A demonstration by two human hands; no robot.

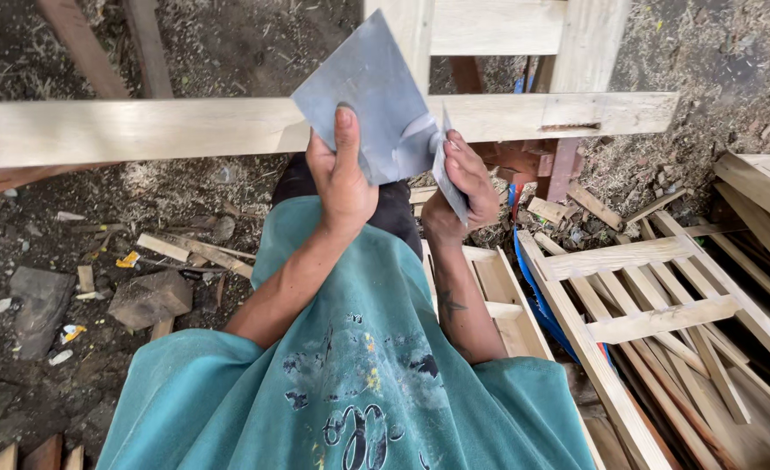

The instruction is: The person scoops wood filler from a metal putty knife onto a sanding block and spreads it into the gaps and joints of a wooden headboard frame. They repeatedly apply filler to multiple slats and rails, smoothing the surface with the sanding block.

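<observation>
A flat grey sheet of abrasive paper (pixel 363 91), creased and partly folded at its lower right corner, is held up in front of a long pale wooden plank (pixel 141 130). The left hand (pixel 341 178) grips it, thumb pressed on its face; the right hand (pixel 465 178) has its fingers closed on the folded edge. A slatted wooden frame (pixel 655 305) lies below and right of the plank.

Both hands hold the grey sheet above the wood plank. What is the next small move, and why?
Probably finish the tear: the grey sheet is already splitting between the left hand and right hand, which holds a narrow strip, so pulling them apart should separate it.
</observation>
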